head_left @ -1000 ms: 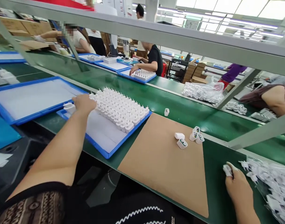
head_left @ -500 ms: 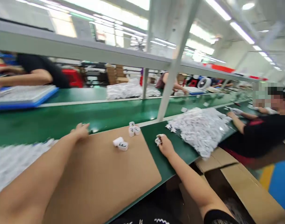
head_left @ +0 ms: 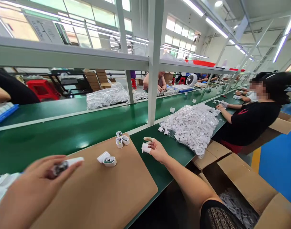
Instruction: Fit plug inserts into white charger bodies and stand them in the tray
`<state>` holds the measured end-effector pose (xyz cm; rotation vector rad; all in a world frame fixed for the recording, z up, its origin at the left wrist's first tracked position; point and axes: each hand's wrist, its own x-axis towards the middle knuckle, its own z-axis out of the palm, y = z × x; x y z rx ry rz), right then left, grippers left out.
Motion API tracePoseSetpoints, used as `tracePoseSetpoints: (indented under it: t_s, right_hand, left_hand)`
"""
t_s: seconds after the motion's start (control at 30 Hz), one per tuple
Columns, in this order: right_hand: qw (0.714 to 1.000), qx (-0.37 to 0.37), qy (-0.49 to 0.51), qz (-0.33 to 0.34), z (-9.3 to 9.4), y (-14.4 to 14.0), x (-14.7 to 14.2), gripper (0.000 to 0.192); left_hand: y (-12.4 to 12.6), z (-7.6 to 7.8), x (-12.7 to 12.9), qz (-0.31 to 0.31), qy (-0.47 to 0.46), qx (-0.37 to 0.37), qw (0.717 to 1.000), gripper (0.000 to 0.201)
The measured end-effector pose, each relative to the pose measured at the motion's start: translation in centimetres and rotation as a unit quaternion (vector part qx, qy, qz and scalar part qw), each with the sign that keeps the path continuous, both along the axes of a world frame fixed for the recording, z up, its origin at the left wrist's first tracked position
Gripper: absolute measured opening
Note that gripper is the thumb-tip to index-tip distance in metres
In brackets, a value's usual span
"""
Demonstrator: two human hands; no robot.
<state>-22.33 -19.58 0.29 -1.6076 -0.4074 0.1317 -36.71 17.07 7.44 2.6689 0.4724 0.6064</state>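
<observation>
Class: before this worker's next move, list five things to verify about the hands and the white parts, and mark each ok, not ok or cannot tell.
1. Left hand grips a white shell: ok.
2. Right hand holds a small white part: ok.
3. Shell's open end faces the part: cannot tell, blurred.
4. Spare shells lie on the cardboard mat: ok.
5. Bag of parts sits near the right hand: ok.

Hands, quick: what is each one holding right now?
Left hand: closed on a white charger shell.
Right hand: closed on a small white plug part.
</observation>
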Motion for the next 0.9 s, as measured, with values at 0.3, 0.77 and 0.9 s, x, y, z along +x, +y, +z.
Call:
tracePoseSetpoints:
  t_s: [0.3,0.77,0.9]
  right_hand:
    - [0.952,0.139,0.255,0.091,4.4,5.6,-6.3,0.045]
    - [0.938,-0.218,-0.221,0.156,5.4,8.7,-7.8,0.027]
    - [0.85,-0.3,-0.383,0.202,6.3,9.8,-8.6,0.038]
  left_hand:
    - [-10.4,-5.1,-3.1,-0.155,0.09,-0.116,0.977,0.035]
    - [-9.0,-6.5,-3.4,-0.196,0.035,-0.407,0.891,0.02]
    - [-8.8,-6.3,-3.3,-0.188,0.047,-0.42,0.886,0.012]
